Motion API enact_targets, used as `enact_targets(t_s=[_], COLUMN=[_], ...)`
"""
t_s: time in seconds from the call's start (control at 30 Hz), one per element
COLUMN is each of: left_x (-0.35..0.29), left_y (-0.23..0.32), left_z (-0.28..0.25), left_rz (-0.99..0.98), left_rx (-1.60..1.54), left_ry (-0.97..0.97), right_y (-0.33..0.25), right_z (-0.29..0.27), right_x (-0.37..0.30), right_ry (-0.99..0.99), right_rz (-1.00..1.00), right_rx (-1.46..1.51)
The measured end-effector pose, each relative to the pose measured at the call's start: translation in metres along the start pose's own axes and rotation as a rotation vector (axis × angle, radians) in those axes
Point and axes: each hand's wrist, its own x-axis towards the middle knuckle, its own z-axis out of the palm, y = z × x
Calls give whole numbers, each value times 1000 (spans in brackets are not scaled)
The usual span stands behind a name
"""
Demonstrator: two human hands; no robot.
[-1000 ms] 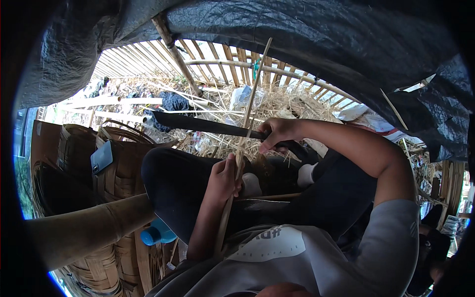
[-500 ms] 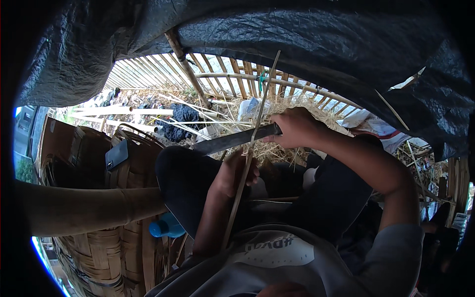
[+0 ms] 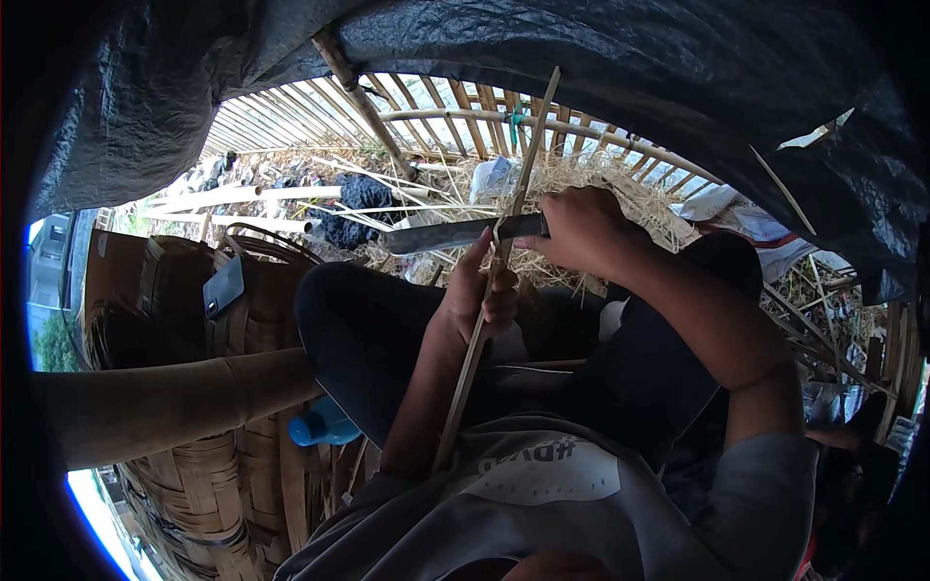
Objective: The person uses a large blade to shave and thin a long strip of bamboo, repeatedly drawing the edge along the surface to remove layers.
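Note:
A long, thin bamboo strip (image 3: 460,397) slants from my lap up past the fence rail. My left hand (image 3: 477,295) is closed around it below the blade, thumb stretched up beside the cut. In my right hand (image 3: 584,229) is the handle of a knife, fingers wrapped round it. The dark, wide knife blade (image 3: 436,237) points left and lies across the strip just above my left thumb. A pale sliver of the strip bends where the edge meets it. How deep the blade sits in the strip is hard to see.
Straw and shavings (image 3: 630,208) lie beyond my knees, before a bamboo slat fence (image 3: 455,121). A thick bamboo pole (image 3: 184,402) runs at left beside woven bamboo (image 3: 199,494), a phone (image 3: 224,288) and a blue bottle (image 3: 327,423). Dark plastic sheeting (image 3: 620,58) hangs overhead.
My left hand has moved up along the strip toward the blade, its thumb now raised. The knife has turned more level, and a sliver now bends at the strip. The view has shifted slightly.

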Motion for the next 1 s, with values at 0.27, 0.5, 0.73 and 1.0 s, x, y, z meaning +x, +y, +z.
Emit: enact_targets(t_s=[0.27, 0.5, 0.73, 1.0], left_x=[6, 6, -1, 1], left_y=[2, 3, 1, -2], left_z=[3, -1, 8, 5], left_rz=[21, 24, 61, 65], left_rx=[-10, 1, 66, 104], left_ry=[25, 23, 67, -77], right_y=[4, 4, 3, 5], right_z=[1, -1, -4, -7], right_x=[0, 3, 2, -1], right_ry=[52, 33, -6, -57], right_rz=[-28, -34, -40, 0], right_rx=[-9, 9, 3, 33])
